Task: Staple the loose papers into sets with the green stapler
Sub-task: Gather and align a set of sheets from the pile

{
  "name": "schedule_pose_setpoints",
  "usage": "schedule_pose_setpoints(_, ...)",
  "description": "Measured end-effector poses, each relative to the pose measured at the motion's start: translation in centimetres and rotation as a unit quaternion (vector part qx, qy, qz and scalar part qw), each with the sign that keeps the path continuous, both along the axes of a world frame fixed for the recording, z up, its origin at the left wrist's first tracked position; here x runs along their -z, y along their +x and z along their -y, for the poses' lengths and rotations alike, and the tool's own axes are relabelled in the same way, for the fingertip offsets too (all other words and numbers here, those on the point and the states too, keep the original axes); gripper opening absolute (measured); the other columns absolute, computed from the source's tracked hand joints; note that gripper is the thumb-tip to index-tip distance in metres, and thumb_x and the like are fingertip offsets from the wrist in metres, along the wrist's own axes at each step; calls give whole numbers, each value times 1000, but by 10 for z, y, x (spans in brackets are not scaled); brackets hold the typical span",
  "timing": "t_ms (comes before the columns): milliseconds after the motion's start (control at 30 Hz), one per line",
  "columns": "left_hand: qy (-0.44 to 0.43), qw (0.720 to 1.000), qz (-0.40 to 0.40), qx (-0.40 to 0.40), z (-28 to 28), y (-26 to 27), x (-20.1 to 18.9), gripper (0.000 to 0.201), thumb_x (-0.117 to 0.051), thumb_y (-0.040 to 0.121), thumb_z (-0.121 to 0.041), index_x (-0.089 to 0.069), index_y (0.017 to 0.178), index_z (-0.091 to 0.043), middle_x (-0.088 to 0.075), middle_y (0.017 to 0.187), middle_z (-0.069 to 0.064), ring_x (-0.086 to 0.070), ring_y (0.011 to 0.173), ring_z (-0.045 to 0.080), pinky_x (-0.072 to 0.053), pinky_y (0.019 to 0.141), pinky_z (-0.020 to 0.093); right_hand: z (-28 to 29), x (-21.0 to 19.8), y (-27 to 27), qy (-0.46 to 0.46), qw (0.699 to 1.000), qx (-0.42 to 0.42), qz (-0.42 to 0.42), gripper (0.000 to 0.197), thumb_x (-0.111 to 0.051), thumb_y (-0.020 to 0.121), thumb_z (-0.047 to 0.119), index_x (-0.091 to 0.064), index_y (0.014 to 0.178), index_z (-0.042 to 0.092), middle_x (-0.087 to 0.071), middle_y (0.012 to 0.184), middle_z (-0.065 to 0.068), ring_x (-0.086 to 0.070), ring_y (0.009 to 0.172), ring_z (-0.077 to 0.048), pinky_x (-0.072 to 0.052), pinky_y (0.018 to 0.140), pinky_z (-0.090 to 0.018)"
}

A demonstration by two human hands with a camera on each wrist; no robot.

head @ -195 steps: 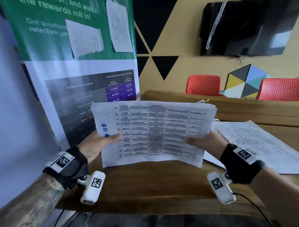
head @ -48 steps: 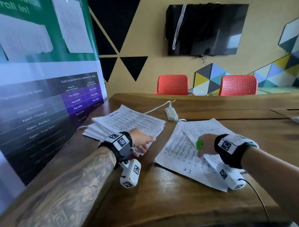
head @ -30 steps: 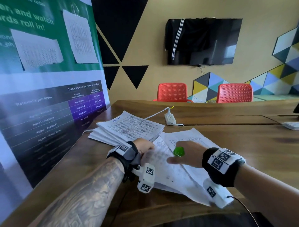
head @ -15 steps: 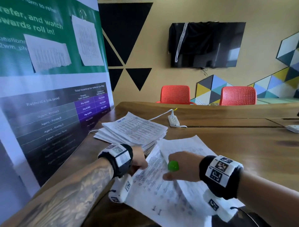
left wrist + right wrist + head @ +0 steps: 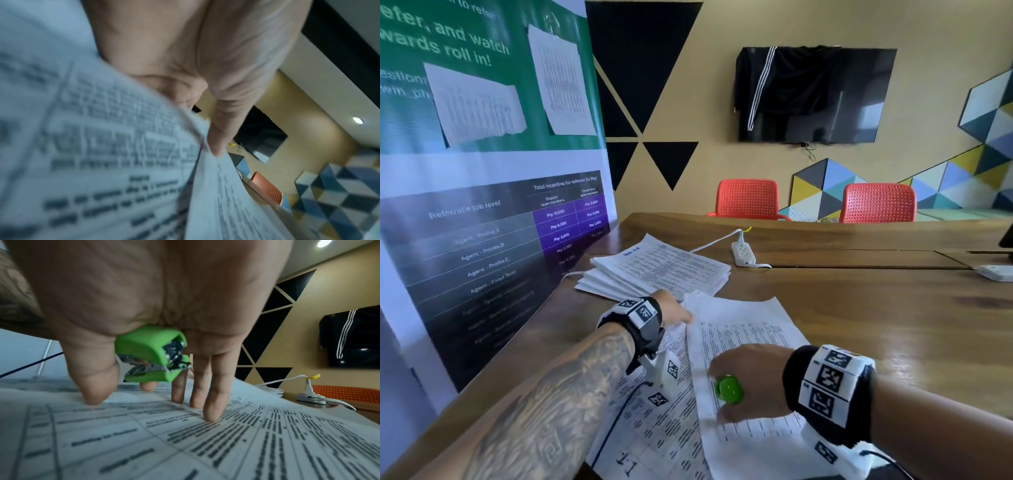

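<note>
Nearest to us, the loose papers (image 5: 743, 346) lie spread on the wooden surface (image 5: 876, 325), and their near edge is cut off by the bottom of the head view. The right hand (image 5: 751, 380) is over them. In the right wrist view the stapler (image 5: 153, 353) sits in the palm, held between the thumb and a curled finger, while the other fingers (image 5: 211, 408) are straight and touch the top sheet with their tips. The stapler mouth is a little open and no paper is inside it. From the head view we see only its green back end (image 5: 728, 389); the rest is hidden by the hand.

A bit further, the left hand (image 5: 671, 310) is at the left edge of the same papers. In the left wrist view the thumb (image 5: 218, 142) presses on a sheet edge, and a sheet rises in front of the other fingers, so we cannot tell if they pinch it. This view is blurred and the print is not readable.

Behind the left hand there is a pile (image 5: 657, 267) of papers, just beside the loose ones. Further, a white power strip (image 5: 743, 253) lies on the surface with its cable. At the far side stand two red chairs (image 5: 748, 198), only their backs visible, and a dark screen (image 5: 818, 96) on the wall with a black jacket hanging over it. A banner (image 5: 482, 171) stands on the left, cut off by the frame.
</note>
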State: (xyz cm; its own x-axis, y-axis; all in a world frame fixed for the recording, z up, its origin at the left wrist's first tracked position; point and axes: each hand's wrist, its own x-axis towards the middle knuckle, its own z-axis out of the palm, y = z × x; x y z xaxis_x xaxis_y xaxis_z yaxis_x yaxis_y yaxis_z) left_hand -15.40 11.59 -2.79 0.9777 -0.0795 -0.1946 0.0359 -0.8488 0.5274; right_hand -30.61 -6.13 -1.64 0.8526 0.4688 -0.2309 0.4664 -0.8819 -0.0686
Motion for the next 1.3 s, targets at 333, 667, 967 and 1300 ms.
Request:
schedule_pose_setpoints(333,-134,978,155,-27,-17,-12,-57,21,-71,92,-29,-53,81,-26,-48,76,-5,-42,62,11,-30,49,20,30,-30,35,109,987,89,72,31,-64,88,54,-54,102,28,-60,96,7,-60,85,-18,-52,75,-31)
schedule_pose_setpoints(667,-276,896,341,71,-45,-21,-130,69,-39,74,28,-80,92,-24,-62,115,-35,-57,106,-15,-51,65,14,17,-104,40,418,861,83,279,25,-71,87,39,-54,86,21,-61,76,1,-56,62,-15,-48,55,-26)
schedule_pose_setpoints(967,-100,965,211,118,-70,-9,1,57,-51,66,-9,-69,93,-56,-39,158,-1,-28,149,23,-31,118,27,-4,-48,45,290,940,80,159,21,-71,85,43,-56,82,27,-58,76,7,-54,68,-13,-40,57,-23)
schedule_pose_setpoints(1300,-81,980,91,-155,-81,-9,-4,71,-67,76,-51,-49,133,-13,-64,126,10,-67,107,29,-56,92,44,-25,-6,75,169,982,82,-13,28,-68,87,40,-62,110,24,-58,93,9,-57,78,-10,-47,73,-26)
